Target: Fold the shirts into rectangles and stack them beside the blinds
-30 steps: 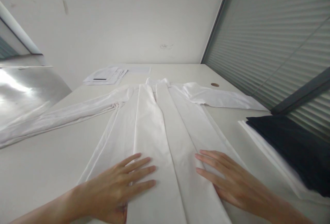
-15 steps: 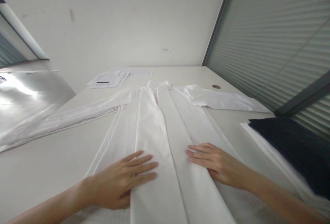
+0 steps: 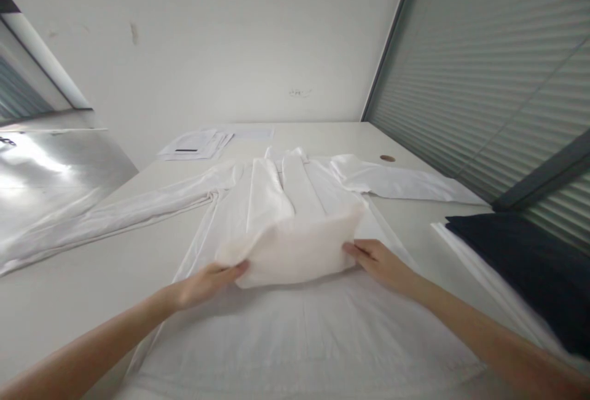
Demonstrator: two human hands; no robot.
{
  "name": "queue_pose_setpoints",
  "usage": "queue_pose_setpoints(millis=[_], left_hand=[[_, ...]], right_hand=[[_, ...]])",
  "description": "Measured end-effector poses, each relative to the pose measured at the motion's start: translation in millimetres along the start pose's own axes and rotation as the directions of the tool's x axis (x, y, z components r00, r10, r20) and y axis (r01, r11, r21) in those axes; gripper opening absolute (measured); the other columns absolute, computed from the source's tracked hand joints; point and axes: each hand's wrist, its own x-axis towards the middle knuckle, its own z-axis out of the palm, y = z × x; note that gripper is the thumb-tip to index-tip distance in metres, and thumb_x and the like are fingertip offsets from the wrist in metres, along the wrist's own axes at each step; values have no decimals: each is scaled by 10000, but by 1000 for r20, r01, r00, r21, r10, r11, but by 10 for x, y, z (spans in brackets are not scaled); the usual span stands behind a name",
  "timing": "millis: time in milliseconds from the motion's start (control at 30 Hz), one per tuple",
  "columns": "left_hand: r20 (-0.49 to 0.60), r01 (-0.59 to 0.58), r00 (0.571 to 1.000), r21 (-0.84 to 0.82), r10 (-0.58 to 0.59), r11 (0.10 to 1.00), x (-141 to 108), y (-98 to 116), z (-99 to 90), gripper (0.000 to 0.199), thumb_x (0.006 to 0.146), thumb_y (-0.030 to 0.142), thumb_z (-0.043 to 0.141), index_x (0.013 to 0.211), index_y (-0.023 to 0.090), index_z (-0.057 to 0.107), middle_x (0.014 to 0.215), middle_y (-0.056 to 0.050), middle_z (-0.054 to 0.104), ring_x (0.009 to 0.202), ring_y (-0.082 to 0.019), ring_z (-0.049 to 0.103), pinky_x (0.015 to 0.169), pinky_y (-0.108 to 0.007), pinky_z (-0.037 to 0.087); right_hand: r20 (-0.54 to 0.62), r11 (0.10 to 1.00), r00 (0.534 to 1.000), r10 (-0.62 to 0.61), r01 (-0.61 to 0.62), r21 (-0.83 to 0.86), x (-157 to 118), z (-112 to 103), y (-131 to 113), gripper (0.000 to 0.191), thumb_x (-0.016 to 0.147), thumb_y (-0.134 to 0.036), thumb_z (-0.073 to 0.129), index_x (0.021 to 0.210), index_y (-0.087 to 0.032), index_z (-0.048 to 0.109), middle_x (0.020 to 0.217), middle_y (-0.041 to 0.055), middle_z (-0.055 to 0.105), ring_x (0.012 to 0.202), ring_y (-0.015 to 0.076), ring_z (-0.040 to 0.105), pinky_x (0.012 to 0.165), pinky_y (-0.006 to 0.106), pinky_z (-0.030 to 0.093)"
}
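A white long-sleeved garment lies spread on the table with its collar at the far end. Two long white cloth panels run down its middle from the collar. Their near part is turned up into a raised fold, slightly blurred. My left hand pinches the fold's left edge between thumb and fingers. At the right edge, my right hand grips the same cloth with its thumb on top. Some fingertips of both hands are hidden behind the cloth.
The left sleeve reaches toward the near left, the right sleeve toward the blinds. Papers lie at the back left of the table. A dark folded cloth rests over white cloth at the right.
Both hands lay flat on the panels before. Now they grip the panels' cloth, and its near end has been lifted and folded away from me, baring the garment's lower part.
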Motion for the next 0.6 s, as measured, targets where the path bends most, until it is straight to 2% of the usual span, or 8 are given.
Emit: queue_pose_setpoints(millis=[67, 167, 267, 333, 400, 467, 600], left_hand=[[-98, 177, 973, -274, -210, 945, 151, -68, -47, 510, 917, 586, 562, 980, 106, 725, 1018, -155, 739, 949, -258, 697, 859, -358, 549], [-103, 281, 925, -460, -365, 842, 325, -106, -87, 469, 770, 525, 769, 886, 76, 705, 881, -145, 733, 792, -218, 699, 733, -303, 553], [-112, 305, 907, -490, -406, 816, 379, -67, -92, 526, 706, 444, 840, 1059, 96, 663, 878, -113, 727, 780, -220, 703, 689, -307, 562], [-217, 284, 884, -455, -414, 844, 358, -22, -78, 696, 694, 431, 853, 1253, 132, 565, 841, -75, 719, 724, -206, 695, 608, -280, 544], [-368, 269, 839, -361, -402, 893, 306, 22, -56, 822, 712, 462, 836, 1380, 173, 453, 707, -5, 669, 592, -155, 641, 471, -199, 437], [-437, 286, 811, -282, -388, 916, 235, 51, -25, 840, 761, 526, 781, 1433, 206, 391, 607, 51, 590, 479, -108, 563, 398, -156, 300], [-295, 350, 841, -343, -454, 871, 124, 11, 54, 896, 813, 561, 716, 1498, 218, 252, 727, 9, 647, 416, -95, 562, 349, -167, 226]], right_hand=[[-22, 995, 996, 89, -88, 47, 85, 88, 32, 552, 942, -605, 401, 628, -192, 590, 547, 5, 548, 538, 180, 531, 520, 287, 398], [-48, 986, 989, 143, -138, 96, 152, 186, 73, 451, 886, -591, 484, 680, -197, 558, 550, -15, 513, 546, 168, 503, 517, 271, 352], [-83, 976, 979, 187, -175, 125, 136, 211, 64, 368, 847, -531, 569, 947, -179, 613, 549, -30, 539, 542, 179, 521, 523, 277, 358], [-118, 974, 972, 204, -189, 126, 97, 203, 34, 462, 833, -499, 600, 1153, -168, 574, 540, -50, 532, 534, 185, 521, 531, 286, 369], [-166, 978, 968, 189, -171, 119, 53, 198, 2, 502, 834, -488, 599, 1223, -176, 538, 541, -65, 507, 536, 184, 515, 545, 294, 380], [-216, 982, 961, 170, -146, 121, 14, 203, -17, 470, 848, -490, 578, 1209, -190, 539, 571, -59, 514, 547, 183, 518, 556, 300, 391], [-246, 986, 957, 152, -130, 105, -30, 235, 2, 413, 885, -493, 516, 1165, -192, 553, 559, -60, 497, 518, 181, 507, 538, 302, 387]])
